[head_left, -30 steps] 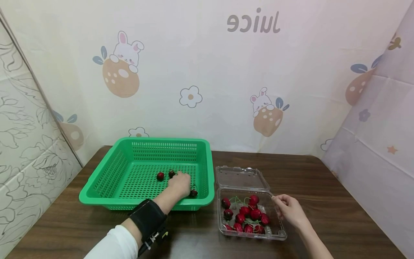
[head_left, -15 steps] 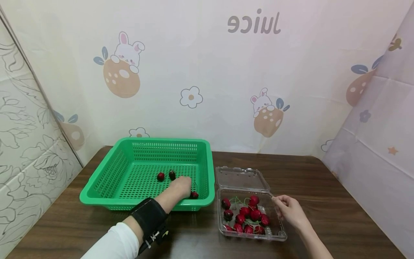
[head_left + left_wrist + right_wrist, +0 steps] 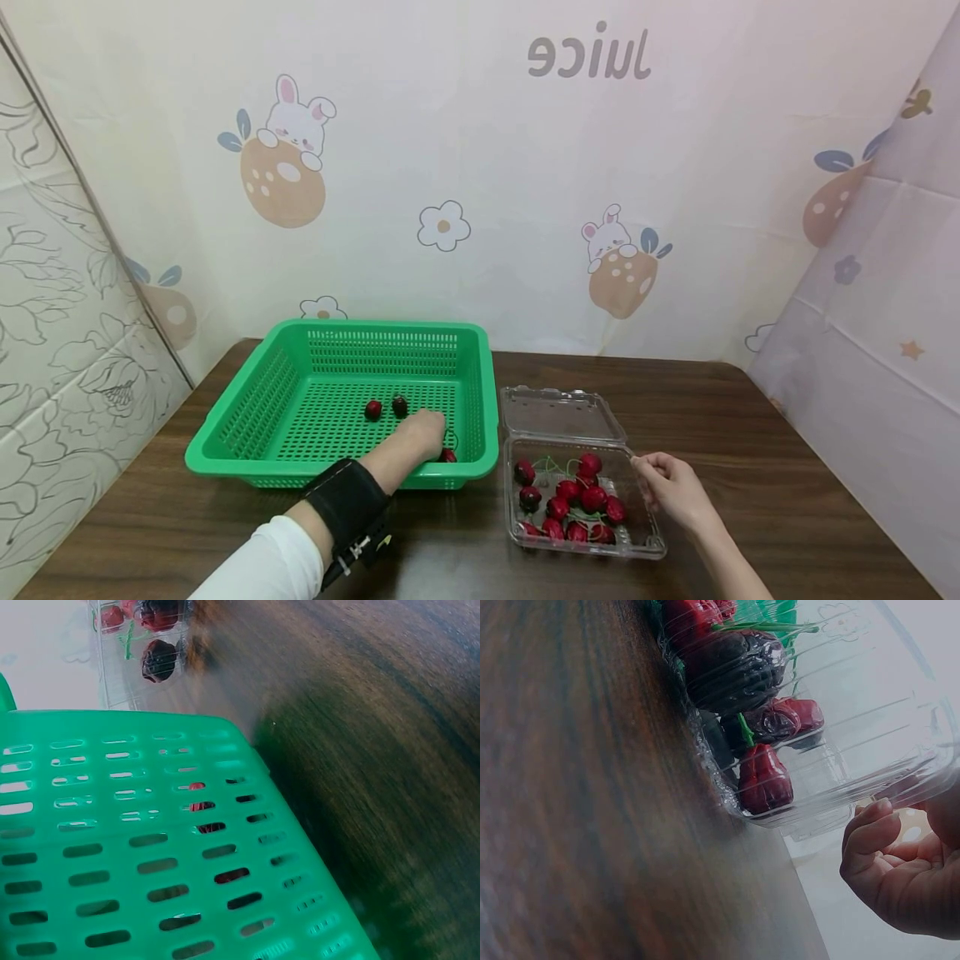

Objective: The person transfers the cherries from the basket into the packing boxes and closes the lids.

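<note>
In the head view my left hand reaches down into the green plastic basket, over its near right part. Its fingertips are hidden behind the back of the hand, so I cannot tell whether they hold the red cherry showing right beside them, its thin stem rising behind. Two dark cherries, one at the left and one nearer the hand, lie on the basket floor. At the right, my right hand pinches the side rim of a clear plastic clamshell box holding several red cherries.
The box's hinged lid lies folded back behind it, on the dark wooden table. A printed curtain hangs behind the table. In the left wrist view the basket's slotted wall hides the left hand.
My left hand has shifted slightly down towards the near side of the basket, and the cherry beside it has moved a little nearer too. The right hand stays on the box's rim.
</note>
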Motion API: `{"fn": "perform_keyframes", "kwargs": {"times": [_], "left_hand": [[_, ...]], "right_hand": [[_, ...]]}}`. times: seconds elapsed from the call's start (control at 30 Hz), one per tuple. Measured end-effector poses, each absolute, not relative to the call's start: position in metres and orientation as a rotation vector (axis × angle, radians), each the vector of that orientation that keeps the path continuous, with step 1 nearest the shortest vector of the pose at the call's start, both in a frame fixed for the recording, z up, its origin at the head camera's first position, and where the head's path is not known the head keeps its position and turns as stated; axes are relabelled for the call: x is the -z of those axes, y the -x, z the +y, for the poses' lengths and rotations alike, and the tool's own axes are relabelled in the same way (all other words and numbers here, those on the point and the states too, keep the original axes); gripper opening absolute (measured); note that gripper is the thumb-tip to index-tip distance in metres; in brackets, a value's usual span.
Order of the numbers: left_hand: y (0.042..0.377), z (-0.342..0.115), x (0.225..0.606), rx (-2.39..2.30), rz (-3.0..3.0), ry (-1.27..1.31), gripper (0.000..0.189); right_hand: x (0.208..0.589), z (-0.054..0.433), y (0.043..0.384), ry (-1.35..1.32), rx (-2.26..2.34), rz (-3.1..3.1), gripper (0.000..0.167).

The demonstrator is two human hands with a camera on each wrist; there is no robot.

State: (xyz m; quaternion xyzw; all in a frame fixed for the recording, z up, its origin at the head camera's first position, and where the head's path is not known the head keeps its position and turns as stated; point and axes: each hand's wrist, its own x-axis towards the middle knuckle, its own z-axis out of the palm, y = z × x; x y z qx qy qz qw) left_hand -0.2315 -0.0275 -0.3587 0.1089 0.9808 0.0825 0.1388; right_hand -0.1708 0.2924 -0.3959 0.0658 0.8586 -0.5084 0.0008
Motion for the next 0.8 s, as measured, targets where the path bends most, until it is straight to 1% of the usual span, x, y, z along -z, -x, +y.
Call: {"fn": "perform_keyframes", "kwargs": {"times": [0.5,0.57,0.7,0.8], "left_hand": [[0.2325,-0.0321,0.3591,-0.375,2.958,-0.339,0.007],[0.2319,-0.0329,0.3574,-0.402,2.992,-0.331,0.005],[0.2311,-0.0345,0.3546,-0.491,3.041,-0.301,0.015],[0.2304,-0.0357,0.3533,-0.553,3.055,-0.296,0.027]], "right_hand": [[0.3958,0.2927,0.1704,-0.201,1.595,2.699,0.021],[0.3959,0.2928,0.1704,-0.201,1.593,2.7,0.022],[0.3955,0.2928,0.1704,-0.2,1.595,2.698,0.022],[0.3952,0.2928,0.1703,-0.199,1.59,2.698,0.023]]}}
